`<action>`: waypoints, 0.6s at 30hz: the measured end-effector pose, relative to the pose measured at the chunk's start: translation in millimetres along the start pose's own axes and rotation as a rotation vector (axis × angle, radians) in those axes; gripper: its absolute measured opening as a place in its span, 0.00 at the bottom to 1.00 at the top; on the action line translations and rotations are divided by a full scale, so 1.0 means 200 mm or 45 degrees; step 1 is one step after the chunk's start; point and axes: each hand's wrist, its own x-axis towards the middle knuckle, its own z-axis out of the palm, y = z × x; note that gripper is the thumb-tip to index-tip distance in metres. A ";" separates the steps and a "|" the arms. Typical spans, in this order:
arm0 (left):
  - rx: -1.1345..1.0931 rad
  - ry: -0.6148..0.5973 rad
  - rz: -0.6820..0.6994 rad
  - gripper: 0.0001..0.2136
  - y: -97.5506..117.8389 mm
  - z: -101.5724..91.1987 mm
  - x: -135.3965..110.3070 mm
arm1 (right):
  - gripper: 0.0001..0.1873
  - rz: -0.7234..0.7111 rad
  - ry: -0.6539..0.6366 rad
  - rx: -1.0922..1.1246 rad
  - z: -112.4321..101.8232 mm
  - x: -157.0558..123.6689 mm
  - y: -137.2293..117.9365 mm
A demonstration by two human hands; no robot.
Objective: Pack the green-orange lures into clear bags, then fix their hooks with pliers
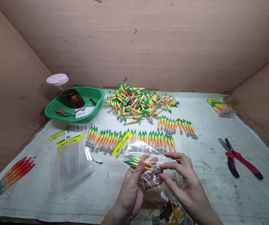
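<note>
Centrally, left hand (133, 186) clamps fingers on bag (134, 149), two lures (134, 163) inside; right hand (187, 178) at hooks (156, 170), grip unclear.

Cool, fairly even light seems to fall from above, leaving the worktop (232, 198) pale and the left wall (5, 81) dimmer. White glare streaks the clear bag (139, 147) (its yellow label (122, 144) reads sharply). Wide-angle stretch splays the sides; red lures (17, 173) at near left look slightly soft.
</note>
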 end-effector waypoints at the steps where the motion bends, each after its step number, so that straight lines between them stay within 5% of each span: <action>1: -0.002 -0.013 0.015 0.28 0.00 0.00 0.00 | 0.04 0.026 0.000 0.031 0.01 0.00 0.00; 9: -0.035 -0.012 0.027 0.31 -0.01 0.00 -0.02 | 0.09 0.149 0.013 0.295 0.04 -0.04 -0.01; 18: -0.132 -0.082 -0.065 0.28 0.01 0.01 -0.02 | 0.12 0.045 0.174 0.009 -0.02 -0.02 0.02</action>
